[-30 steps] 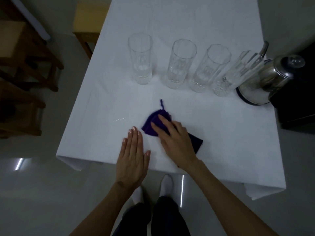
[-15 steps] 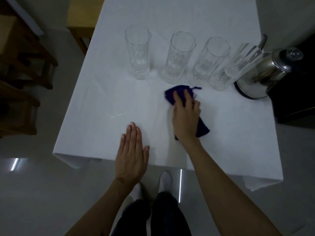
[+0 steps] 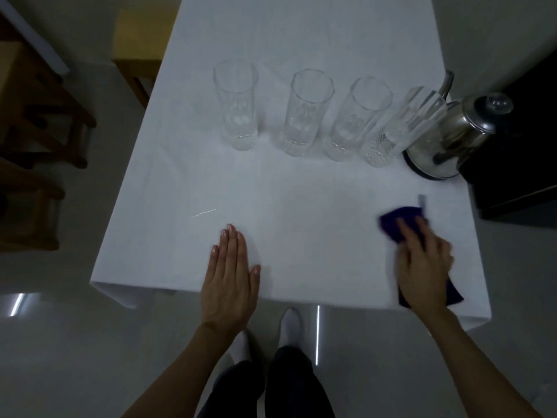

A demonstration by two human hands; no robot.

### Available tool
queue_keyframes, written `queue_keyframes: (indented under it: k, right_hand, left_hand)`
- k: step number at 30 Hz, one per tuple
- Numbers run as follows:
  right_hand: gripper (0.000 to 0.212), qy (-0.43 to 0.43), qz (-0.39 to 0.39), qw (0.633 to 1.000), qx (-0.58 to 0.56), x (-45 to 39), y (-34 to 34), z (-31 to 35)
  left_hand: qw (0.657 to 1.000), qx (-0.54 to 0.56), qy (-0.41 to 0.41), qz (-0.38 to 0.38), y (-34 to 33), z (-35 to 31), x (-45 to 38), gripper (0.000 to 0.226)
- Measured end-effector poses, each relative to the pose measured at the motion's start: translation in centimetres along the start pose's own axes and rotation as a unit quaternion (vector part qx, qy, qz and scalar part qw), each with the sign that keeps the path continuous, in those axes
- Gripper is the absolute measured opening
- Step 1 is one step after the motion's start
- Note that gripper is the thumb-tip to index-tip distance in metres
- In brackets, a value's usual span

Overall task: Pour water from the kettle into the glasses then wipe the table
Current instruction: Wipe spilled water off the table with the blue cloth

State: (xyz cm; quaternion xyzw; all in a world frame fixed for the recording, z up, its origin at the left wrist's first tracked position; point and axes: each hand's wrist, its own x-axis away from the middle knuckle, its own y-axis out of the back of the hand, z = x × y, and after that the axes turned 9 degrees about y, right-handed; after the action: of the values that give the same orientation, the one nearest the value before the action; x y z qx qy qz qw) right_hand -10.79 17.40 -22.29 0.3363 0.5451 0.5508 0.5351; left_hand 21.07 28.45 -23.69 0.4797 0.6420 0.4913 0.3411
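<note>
The right hand (image 3: 422, 263), pressed flat on the purple cloth (image 3: 398, 218), had swept from mid-bench (image 3: 301, 191) toward the kettle (image 3: 452, 137); left hand (image 3: 230, 273) lay open. Wiping looked underway.

We are looking down at a table (image 3: 301, 31) covered in a white cloth. Four clear glasses are standing in a row across its middle: one (image 3: 236, 107) at ten o'clock, two (image 3: 306, 116) (image 3: 354, 122) near twelve, a fourth (image 3: 398, 131) at one o'clock, just beside a steel kettle (image 3: 452, 137) sitting at two o'clock. A purple cloth (image 3: 394, 220) is lying at four o'clock under our right hand (image 3: 422, 267). Our left hand (image 3: 230, 273) is resting flat at six o'clock.
</note>
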Motion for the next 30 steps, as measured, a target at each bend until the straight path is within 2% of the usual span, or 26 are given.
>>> queue_keyframes:
  k: [2,4,6,7,10,13,15,19,22,24,27,30]
  right_hand:
    - [0.047,-0.176,-0.041,0.983,0.013,-2.0,-0.9,1.0]
    - [0.05,-0.321,-0.072,0.944,0.004,-4.5,-2.0,3.5]
    - [0.054,-0.403,-0.088,0.911,-0.013,-6.8,-3.2,6.4]
    - [0.055,-0.411,-0.086,0.907,-0.019,-7.8,-3.7,8.0]
    - [0.054,-0.316,-0.058,0.946,-0.039,-9.4,-4.9,14.1]
    - [0.052,-0.134,-0.005,0.989,-0.069,-9.4,-5.7,19.9]
    - [0.052,-0.002,0.026,0.995,-0.091,-9.1,-5.9,21.9]
    - [0.049,0.204,0.052,0.962,-0.174,-7.4,-5.5,22.8]
    - [0.052,0.376,0.084,0.914,-0.132,-4.3,-5.0,22.8]
    - [0.052,0.393,0.088,0.909,-0.107,-3.0,-4.9,21.3]
    - [0.052,0.351,0.064,0.931,-0.076,-2.0,-3.8,17.0]
    - [0.049,0.184,0.03,0.981,-0.051,-2.6,-3.3,14.6]
  left_hand:
    - [1.0,0.003,0.002,0.0,0.0,0.0,0.0,0.06]
    - [1.0,0.006,-0.002,-0.002,0.0,0.1,0.0,0.06]
    - [1.0,0.013,-0.008,-0.007,0.1,0.1,0.0,0.059]
    - [1.0,0.019,-0.01,-0.007,0.1,0.2,0.0,0.059]
    - [0.999,0.043,-0.014,-0.001,0.4,0.4,0.1,0.059]
    - [0.996,0.091,0.0,0.004,1.1,0.6,0.1,0.059]
    - [0.992,0.121,0.031,-0.003,1.9,1.2,-0.2,0.062]
    - [0.986,0.128,0.098,-0.03,3.6,3.9,-2.1,0.065]
    - [0.985,0.09,0.139,-0.045,4.0,6.4,-4.1,0.066]
    - [0.983,0.06,0.165,-0.047,3.9,8.3,-5.0,0.066]
    - [0.981,0.026,0.19,-0.041,3.5,10.5,-5.5,0.068]
    - [0.978,0.022,0.203,-0.044,3.2,10.6,-5.4,0.069]
